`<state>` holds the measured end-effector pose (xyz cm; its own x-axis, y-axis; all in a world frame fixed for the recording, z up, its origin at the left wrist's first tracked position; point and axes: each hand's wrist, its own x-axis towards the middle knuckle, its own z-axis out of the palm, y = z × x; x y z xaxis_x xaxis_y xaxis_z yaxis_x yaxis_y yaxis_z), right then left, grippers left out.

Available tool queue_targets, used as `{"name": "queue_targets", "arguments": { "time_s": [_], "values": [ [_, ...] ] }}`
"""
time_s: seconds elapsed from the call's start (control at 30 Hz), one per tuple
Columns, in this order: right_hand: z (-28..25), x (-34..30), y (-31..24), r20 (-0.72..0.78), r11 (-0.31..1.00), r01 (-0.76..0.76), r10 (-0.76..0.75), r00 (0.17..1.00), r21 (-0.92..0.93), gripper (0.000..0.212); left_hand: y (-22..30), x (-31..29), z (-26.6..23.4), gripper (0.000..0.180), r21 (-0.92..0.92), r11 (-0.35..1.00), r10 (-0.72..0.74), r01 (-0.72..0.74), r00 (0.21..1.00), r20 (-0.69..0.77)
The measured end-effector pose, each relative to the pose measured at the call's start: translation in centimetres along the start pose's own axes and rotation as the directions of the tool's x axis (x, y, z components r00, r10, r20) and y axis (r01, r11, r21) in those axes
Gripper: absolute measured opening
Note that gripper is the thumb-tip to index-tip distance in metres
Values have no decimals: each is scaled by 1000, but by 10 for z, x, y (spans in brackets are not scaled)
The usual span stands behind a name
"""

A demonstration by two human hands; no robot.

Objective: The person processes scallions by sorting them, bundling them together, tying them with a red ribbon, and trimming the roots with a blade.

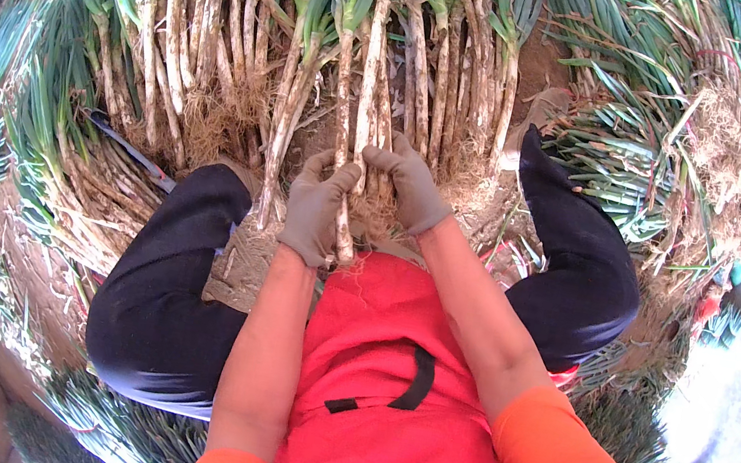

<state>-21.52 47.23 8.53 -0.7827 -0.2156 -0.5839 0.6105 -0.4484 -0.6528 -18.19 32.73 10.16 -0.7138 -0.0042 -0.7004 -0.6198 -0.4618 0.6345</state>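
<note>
The grey-gloved left hand (314, 208) is closed around the lower part of a scallion (344, 92), whose root end projects below the palm, just above the red apron (367, 376); its green top is directed away from the body. The grey-gloved right hand (412, 185) is placed just beside, its thumb and fingers pressed to the pale lower ends of neighbouring stalks (372, 67); its grip is partly hidden, and whether it is fully closed cannot be told. Roots are seen between the two hands. Beyond them, a row of scallions (238, 26) is laid across the front, roots turned toward the body. The work is flanked by two bent legs in dark trousers (157, 295), and orange sleeves (558, 455) are worn above bare forearms. Beside the knee at left, a long, narrow tool (136, 154) is rested against more stalks. At right, a heap of scallions (614, 163) is stacked; farther out, a pale floor (729, 414) is brightly lit.
</note>
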Motion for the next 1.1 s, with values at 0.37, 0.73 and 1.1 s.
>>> {"name": "queue_targets", "arguments": {
  "time_s": [0.37, 0.73, 1.1],
  "values": [
    [5, -18, 33, 7, 954, 58, -59, 998, -295, 55, -14, 5, -5, 23, -269, 962, 43, -46, 999, -17],
    [-11, -20, 9, 48, 993, -114, 114, 992, 13, 39, -3, 8, -33, 37, -360, 877, -214, 317, 930, 298],
    [-46, 4, 22, -88, 909, -25, -13, 996, -417, 37, 1, 15, -47, 38, -380, 853, -183, 358, 886, 425]
  ]
}}
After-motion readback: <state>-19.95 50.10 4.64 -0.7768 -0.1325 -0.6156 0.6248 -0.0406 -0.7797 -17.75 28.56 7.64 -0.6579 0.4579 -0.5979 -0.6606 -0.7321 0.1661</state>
